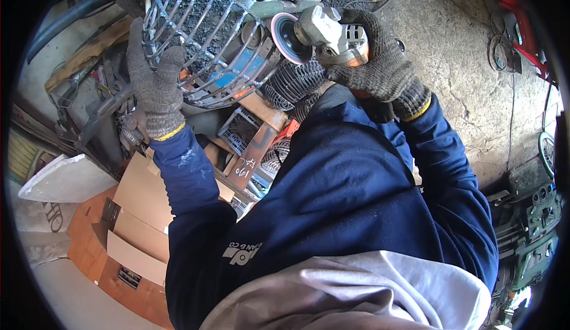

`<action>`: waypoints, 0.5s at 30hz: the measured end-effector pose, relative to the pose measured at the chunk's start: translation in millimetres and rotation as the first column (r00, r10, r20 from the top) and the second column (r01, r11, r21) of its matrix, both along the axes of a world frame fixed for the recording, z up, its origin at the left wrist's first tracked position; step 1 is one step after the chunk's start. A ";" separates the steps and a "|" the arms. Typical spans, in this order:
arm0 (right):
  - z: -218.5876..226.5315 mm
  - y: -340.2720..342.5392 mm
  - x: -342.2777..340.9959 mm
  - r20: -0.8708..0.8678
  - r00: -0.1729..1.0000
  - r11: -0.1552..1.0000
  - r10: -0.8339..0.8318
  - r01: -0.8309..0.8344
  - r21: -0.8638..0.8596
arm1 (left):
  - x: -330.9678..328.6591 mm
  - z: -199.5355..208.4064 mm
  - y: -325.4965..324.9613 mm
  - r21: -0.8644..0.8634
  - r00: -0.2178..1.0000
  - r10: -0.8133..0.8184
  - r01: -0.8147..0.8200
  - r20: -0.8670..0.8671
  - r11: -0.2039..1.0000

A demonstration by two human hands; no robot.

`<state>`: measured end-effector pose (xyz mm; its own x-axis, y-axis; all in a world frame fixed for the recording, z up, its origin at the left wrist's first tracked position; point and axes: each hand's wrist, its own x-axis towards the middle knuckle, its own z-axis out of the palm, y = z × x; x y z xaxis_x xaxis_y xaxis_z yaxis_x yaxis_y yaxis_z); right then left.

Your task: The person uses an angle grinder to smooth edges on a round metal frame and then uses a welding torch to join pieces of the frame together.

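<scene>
Starting at the far left, there's a rough-edged white slab [68, 178] lying next to an open tan cardboard box [145, 184]. Above the box, the person's left hand [155, 83], in a grey-brown knitted glove with a yellow cuff, is pinching the left rim of a round, open-barred basket of bare silvery metal [209, 49], thumb over the bars and fingers along the outside. The basket sits tilted in front of the person, above a jumble of scrap. Just beside its right rim is the dark, red-edged disc [291, 38] of a silver-and-orange angle grinder [332, 36]; can't tell if they're touching. The right hand [383, 62], same kind of glove, is wrapped around the grinder's body. Further right it's stained concrete floor [457, 98], then a bright red metal piece [525, 33] up top and some greenish machinery [534, 235] lower down.
</scene>
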<state>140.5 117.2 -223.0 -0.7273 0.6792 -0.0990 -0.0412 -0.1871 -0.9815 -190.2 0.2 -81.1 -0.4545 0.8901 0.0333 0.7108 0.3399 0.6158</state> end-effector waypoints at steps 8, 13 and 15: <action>5.1 5.7 -8.0 0.037 0.999 0.991 0.039 -0.043 0.129 | 0.4 0.5 -0.6 0.009 1.000 0.001 -0.001 0.021 1.000; 11.8 10.3 -9.4 0.017 0.997 0.997 0.069 -0.070 0.041 | -7.2 -2.3 -2.1 0.009 0.998 -0.043 0.043 -0.038 0.999; 16.4 12.5 -8.3 0.033 0.996 0.996 0.080 -0.082 0.047 | -7.1 -3.9 -4.5 0.011 0.999 -0.023 0.022 0.028 1.000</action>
<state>132.3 129.6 -206.5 -0.7769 0.6229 -0.0915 0.0032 -0.1414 -0.9899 -197.3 -4.3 -85.1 -0.4352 0.8998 0.0307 0.7005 0.3170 0.6394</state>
